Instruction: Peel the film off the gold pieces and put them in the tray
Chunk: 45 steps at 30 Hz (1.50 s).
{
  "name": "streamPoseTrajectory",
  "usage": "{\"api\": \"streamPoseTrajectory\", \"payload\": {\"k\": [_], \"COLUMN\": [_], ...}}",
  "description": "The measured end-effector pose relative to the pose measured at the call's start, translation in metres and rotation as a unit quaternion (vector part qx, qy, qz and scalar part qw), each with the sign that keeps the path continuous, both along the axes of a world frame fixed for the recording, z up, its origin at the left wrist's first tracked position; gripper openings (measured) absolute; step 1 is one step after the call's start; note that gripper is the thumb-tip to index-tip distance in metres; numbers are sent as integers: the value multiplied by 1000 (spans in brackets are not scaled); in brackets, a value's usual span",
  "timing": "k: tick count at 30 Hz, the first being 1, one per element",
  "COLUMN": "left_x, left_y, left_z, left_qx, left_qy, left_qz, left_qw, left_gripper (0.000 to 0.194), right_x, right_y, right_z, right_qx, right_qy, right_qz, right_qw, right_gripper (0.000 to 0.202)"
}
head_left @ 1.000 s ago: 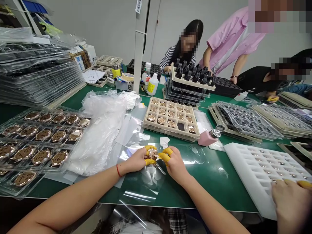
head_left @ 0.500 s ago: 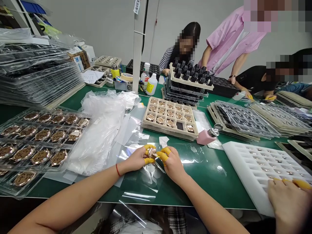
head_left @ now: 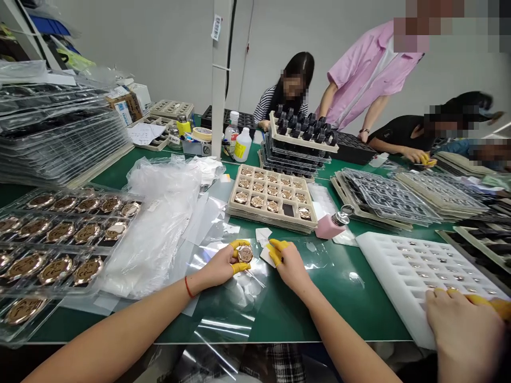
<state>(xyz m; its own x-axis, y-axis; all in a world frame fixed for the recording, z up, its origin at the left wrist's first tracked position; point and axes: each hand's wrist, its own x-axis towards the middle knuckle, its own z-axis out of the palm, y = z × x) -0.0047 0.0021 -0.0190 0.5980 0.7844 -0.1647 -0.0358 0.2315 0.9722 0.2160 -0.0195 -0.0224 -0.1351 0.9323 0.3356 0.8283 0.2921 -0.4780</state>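
My left hand [head_left: 227,262], with yellow finger cots, grips a rose-gold watch case [head_left: 245,254] by its rim between thumb and finger. Dark handwritten marks show on its brown face. To its right, my right hand [head_left: 285,263], also in yellow finger cots, has its fingers closed on a small white wiping piece [head_left: 267,256], cloth or paper. Another white scrap [head_left: 263,235] lies just beyond. Beneath the hands a clear plastic film [head_left: 223,319] covers part of the green table. A thin, shiny tool [head_left: 255,277] lies on the film below the watch case.
Beyond my hands stands a beige tray [head_left: 273,221] of watch cases. A pink pump bottle [head_left: 329,226] is right of it. Clear trays of watch cases [head_left: 59,234] and plastic bags [head_left: 147,239] fill the left. At right, another person's hand [head_left: 463,330] rests by a white foam tray [head_left: 375,266].
My right hand has moved away from the watch case to the right, onto the white piece. The watch case now shows its marked face more squarely. The view has shifted slightly.
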Motion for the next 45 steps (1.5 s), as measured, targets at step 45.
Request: {"api": "streamPoseTrajectory", "payload": {"k": [45], "left_x": [-4], "left_y": [4], "left_z": [-1], "left_qx": [43], "left_qy": [65], "left_qz": [0], "left_qw": [997], "left_gripper": [50], "right_x": [9], "right_y": [125], "right_z": [50], "right_qx": [0], "right_qy": [-36], "right_qz": [-138], "right_qw": [990], "right_gripper": [12]}}
